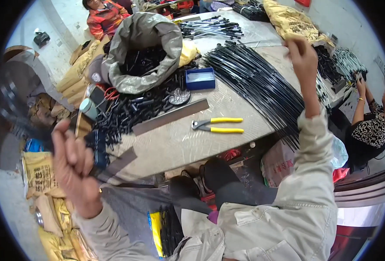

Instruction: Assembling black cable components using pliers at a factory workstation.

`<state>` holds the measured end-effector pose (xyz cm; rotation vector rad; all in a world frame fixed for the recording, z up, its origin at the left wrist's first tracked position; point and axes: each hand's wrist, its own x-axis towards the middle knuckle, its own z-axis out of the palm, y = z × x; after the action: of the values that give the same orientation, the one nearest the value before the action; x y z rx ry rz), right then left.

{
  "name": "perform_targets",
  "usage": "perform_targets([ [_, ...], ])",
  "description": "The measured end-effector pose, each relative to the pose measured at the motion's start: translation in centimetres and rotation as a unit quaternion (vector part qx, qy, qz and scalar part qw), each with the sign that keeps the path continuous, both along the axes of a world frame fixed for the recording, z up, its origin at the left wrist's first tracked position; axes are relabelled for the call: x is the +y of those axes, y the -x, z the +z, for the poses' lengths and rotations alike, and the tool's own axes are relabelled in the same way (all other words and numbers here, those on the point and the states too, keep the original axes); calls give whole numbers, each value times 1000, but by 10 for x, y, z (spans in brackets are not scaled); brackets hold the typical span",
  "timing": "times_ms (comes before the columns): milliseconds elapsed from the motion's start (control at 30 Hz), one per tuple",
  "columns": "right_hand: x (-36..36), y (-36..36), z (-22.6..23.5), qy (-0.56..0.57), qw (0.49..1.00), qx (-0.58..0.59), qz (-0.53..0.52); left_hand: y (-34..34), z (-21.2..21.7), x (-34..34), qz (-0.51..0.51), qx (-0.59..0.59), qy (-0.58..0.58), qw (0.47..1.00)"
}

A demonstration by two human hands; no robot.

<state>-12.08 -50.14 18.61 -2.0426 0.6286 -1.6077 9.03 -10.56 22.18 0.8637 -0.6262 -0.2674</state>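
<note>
The worktable (175,143) fills the middle of the view, a pale board running away from the person. On its far left corner slumps a big grey sack (142,52), mouth open, with small black parts inside and a spill of the same black pieces (127,108) down the table's left side. Across the right half lies a broad sheaf of long black rods (257,82), their long axis running from the far centre toward the near right edge, where the ends overhang.

Up goes the right hand (303,56), raised high over the far right part of the table, above that sheaf. Its fingers are pinched together, but what they pinch, if anything, is too thin or blurred to tell. The rods lie just below and to its left, so this is clearly the nearer hand to them.

The left hand (73,167) is lifted off the near left corner, well apart from the sheaf, clenched round a dark, motion-blurred bundle (94,148) that looks like black rods or strips. Its exact make is not clear.

Smaller things now: a flat grey metal bar (170,116) lies slantwise mid-table, a blue tray (200,78) sits beyond it, and yellow-handled pliers (218,125) rest near it, handles pointing right. Another person (370,122) works at the far right edge.
</note>
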Motion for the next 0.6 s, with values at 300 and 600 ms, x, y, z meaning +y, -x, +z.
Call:
perform_targets([
  [300, 70, 133, -155, 126, 866, 265, -404, 36, -32, -34, -95, 47, -53, 993],
  [600, 231, -26, -85, -216, 794, 100, 559, 75, -67, -66, -234, 32, -80, 968],
])
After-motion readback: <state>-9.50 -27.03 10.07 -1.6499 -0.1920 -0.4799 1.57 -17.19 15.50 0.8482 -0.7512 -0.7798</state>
